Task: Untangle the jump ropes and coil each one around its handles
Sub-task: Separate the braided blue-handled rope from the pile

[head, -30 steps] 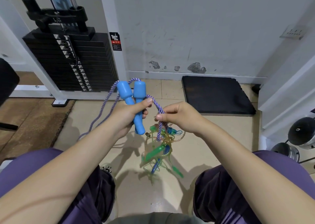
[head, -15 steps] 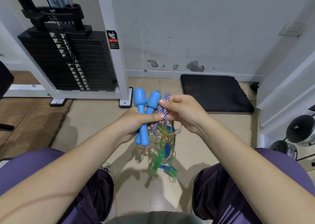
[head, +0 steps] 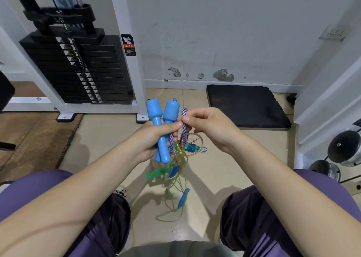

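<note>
A tangle point(head: 175, 170) of thin green and orange ropes (small green and blue handles caught in it) hangs between the knees above the floor point(head: 214, 170). Above it, the left hand point(head: 150, 139) grips two blue handles point(head: 163, 127) upright, side by side. Just right, the right hand point(head: 207, 125) pinches the braided rope point(head: 184, 131). Farther left stands a weight stack point(head: 78, 67); far right lies a mat point(head: 246, 106).

Weight stack point(head: 78, 69), black mat point(head: 246, 106)

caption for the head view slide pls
Left hand grips two blue handles; right hand pinches the braided rope.
</note>
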`<state>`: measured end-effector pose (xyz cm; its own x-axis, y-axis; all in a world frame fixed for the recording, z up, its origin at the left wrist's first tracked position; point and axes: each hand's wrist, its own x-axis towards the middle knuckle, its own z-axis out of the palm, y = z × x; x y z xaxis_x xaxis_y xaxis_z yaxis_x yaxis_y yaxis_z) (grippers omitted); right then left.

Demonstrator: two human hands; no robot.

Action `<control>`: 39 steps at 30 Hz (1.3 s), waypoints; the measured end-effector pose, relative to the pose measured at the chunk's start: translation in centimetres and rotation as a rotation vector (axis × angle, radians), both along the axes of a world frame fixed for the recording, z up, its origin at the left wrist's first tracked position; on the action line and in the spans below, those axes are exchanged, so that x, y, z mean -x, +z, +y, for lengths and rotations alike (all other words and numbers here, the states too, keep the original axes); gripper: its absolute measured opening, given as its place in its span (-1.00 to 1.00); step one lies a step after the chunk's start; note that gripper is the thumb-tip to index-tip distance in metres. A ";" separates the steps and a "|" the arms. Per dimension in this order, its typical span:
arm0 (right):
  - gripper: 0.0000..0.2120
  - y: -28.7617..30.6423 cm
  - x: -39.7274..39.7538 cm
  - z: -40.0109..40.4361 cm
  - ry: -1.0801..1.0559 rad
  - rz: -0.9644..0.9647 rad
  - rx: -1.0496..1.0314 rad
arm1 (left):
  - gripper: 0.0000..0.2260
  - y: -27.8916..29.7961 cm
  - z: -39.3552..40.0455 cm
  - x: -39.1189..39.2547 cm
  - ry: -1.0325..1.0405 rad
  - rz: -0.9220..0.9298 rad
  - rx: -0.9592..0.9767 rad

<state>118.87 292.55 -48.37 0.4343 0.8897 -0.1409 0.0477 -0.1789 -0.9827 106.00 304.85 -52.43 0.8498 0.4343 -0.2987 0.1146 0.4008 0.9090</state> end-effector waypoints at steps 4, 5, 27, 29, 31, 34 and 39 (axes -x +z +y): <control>-0.95 0.1 -0.1 0.2 -0.072 -0.006 -0.049 | -0.81 0.3 0.2 0.1 -0.040 0.018 -0.001; -0.94 0.0 -0.1 0.2 -0.082 -0.016 -0.050 | -0.80 0.4 0.1 0.2 -0.058 0.020 -0.007; -0.39 -5.2 1.4 0.3 0.159 -0.354 0.298 | -0.92 0.8 0.3 0.1 0.129 -0.021 0.070; -0.46 -5.9 1.8 0.6 0.155 -0.360 0.332 | -0.88 0.9 0.3 0.2 0.115 -0.044 0.058; -0.53 -6.4 1.9 0.7 0.153 -0.362 0.320 | -0.92 1.2 0.5 0.3 0.123 -0.061 0.034; -0.75 -5.5 1.0 0.5 0.192 -0.321 0.319 | -0.91 1.1 1.3 0.5 0.173 -0.018 -0.018; -0.67 -3.2 -0.8 -0.6 0.181 -0.366 0.311 | -0.83 0.4 2.7 1.1 0.304 0.099 -0.141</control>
